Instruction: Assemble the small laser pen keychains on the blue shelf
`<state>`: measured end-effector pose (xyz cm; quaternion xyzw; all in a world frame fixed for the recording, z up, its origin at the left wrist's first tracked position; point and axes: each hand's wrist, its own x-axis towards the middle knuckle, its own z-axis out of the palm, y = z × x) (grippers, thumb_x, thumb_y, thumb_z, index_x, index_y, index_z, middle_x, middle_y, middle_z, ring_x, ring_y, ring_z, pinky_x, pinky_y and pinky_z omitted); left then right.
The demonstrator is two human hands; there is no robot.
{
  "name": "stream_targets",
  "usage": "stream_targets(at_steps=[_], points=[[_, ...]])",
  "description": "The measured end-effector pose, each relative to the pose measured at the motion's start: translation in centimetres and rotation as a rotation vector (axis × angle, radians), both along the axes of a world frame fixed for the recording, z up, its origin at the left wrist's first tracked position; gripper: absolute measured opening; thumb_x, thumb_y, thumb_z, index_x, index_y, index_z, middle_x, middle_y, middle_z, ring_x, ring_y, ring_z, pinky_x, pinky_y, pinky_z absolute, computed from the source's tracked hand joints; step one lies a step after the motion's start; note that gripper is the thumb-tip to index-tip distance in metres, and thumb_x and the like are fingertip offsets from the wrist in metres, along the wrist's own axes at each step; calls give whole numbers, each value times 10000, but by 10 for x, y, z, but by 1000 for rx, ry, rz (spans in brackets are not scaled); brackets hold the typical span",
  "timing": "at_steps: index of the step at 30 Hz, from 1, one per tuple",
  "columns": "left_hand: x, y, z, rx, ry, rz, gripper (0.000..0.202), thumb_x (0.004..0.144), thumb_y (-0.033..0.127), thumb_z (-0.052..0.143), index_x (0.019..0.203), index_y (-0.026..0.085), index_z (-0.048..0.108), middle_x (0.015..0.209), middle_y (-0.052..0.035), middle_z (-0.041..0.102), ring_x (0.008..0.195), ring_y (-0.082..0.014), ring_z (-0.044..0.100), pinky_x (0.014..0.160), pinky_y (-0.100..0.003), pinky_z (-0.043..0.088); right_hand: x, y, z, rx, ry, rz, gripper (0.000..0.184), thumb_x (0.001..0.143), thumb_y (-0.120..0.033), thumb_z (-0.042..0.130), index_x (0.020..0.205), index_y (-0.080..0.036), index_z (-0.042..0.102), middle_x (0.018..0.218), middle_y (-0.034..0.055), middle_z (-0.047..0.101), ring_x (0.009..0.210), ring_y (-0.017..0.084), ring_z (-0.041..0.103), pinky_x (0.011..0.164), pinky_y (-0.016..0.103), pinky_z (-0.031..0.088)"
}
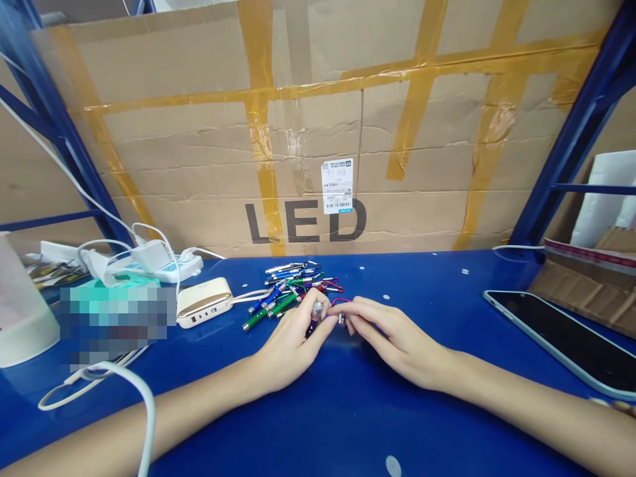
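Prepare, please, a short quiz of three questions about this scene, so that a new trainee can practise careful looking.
1. Multiple choice: which word is printed in large letters on the cardboard? A) USB B) LED C) FAN
2. True or false: the phone lies on the blue surface, on the side of the right hand.
3. Fill in: the silver-ended tube is held in the ____ hand.

Key: 1. B; 2. True; 3. left, as the left hand is closed around it.

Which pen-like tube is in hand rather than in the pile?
The dark purple tube with a silver end: the left hand holds it, while the other visible tubes lie heaped together.
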<state>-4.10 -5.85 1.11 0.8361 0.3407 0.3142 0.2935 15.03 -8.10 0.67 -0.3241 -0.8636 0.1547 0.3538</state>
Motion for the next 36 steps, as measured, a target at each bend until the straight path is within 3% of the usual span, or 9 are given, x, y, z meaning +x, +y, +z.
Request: stream_targets(at_steps=[8,12,17,21,25,31,36], points=[[-1,-1,0,-96,-69,-72,198,882,374,409,808,220,310,503,108,370,414,-80,412,501,-217,365,-3,-4,1,-31,-2,-6,302,942,-241,366,1214,-252,495,1049,35,576,961,133,532,863,270,421],[0,0,0,-63,-65,-48,172,876,348,413,810,213,331,602,87,391,428,-63,402,484,-210,358,-1,-2,1,2,1,-41,300,944,-256,360,1192,-260,528,981,33,595,888,137,537,812,275,442],[0,-2,1,20,-55,-50,118,840,251,439,792,210,340,660,65,398,505,-69,393,513,-205,354,1,-2,0,17,-47,-107,328,913,-311,431,1226,-254,512,847,24,586,650,108,512,598,221,454],[1,-5,1,37,-21,-50,123,807,209,456,780,215,336,648,70,391,500,-68,390,495,-199,333,1,-2,0,11,-88,-132,365,906,-314,436,1257,-230,491,804,21,584,643,118,515,607,233,456],[1,-6,1,55,27,-17,116,802,201,453,795,217,338,616,78,402,486,-72,393,490,-200,324,-1,-1,0,-73,-65,-66,379,920,-317,404,1270,-193,477,776,14,585,652,117,535,626,225,457],[0,-2,0,85,50,17,78,851,271,418,872,205,382,686,47,435,552,-92,425,550,-223,366,-3,-3,4,-168,29,-57,341,940,-326,352,1085,-156,610,680,-2,563,574,88,503,589,200,444],[-1,-3,-2,85,54,-10,74,861,271,403,838,209,368,703,40,418,559,-95,394,546,-226,353,-4,-4,2,-154,65,-68,360,940,-293,352,1241,-180,514,672,-9,569,576,92,493,582,211,448]])
